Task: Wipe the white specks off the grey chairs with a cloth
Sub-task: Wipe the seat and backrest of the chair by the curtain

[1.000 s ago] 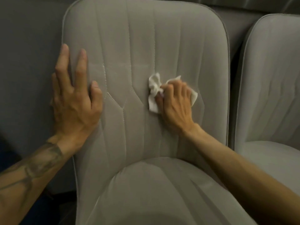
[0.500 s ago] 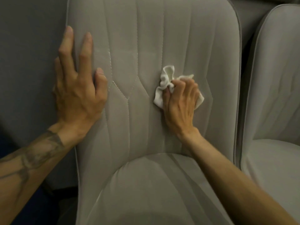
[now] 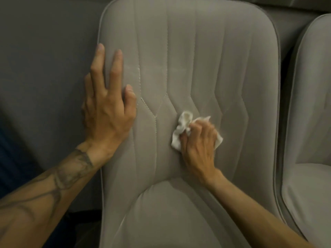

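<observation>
The big grey chair (image 3: 197,59) fills your view, its padded back ribbed with stitched channels that kink in a zigzag halfway down. A second chair (image 3: 311,104) in the same grey stands just beside it on your right. Your left hand (image 3: 107,113) lies flat on the backrest's left edge, fingers straight, grip wide and holding nothing. Your right hand (image 3: 198,145) sits low on the middle of the backrest, grip curled round the cloth (image 3: 180,129), a crumpled white wad pressed to the fabric. Faint pale marks (image 3: 139,72) show along the seam beside your left fingers.
</observation>
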Motion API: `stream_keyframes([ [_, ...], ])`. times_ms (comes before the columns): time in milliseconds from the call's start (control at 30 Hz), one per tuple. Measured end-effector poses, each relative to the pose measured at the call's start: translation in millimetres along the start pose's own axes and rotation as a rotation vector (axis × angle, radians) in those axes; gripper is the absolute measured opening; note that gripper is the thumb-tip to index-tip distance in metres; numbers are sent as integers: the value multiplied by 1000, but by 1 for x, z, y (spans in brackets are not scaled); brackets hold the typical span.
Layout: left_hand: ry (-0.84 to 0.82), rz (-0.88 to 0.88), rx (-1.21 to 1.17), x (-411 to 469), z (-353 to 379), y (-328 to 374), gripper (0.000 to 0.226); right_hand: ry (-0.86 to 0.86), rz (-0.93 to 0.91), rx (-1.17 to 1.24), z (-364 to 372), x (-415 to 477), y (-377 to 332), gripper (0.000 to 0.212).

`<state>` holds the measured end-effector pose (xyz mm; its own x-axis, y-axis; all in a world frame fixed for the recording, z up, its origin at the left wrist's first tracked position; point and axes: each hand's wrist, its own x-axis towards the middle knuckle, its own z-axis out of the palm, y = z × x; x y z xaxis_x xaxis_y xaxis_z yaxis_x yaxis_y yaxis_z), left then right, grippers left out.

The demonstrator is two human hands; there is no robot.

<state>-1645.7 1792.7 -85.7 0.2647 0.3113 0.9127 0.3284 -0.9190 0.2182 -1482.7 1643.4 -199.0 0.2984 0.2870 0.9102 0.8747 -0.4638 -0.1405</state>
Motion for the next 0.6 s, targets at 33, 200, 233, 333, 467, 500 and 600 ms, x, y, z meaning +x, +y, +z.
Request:
stream_keyframes([
  [33,-3,1,-2,1,-1,0,63,-62,-38,14,-2,-13,-2,17],
  [200,-5,-6,-46,-7,-3,-1,63,75,-64,-71,-11,68,15,17],
  [233,-9,-7,-75,-16,-5,-4,62,160,-6,-69,-12,88,16,19],
  [333,-58,-12,-169,-62,-11,-11,62,221,67,-50,-8,78,8,19],
  [467,-94,-37,-164,-111,-17,-18,62,-82,-90,-10,-6,-7,3,18],
  [500,-83,-46,-168,-115,-16,-18,62,-121,-170,-15,-9,-8,10,18],
  [600,-67,-57,-162,-117,-13,-19,62,-35,-192,-65,-13,34,30,18],
])
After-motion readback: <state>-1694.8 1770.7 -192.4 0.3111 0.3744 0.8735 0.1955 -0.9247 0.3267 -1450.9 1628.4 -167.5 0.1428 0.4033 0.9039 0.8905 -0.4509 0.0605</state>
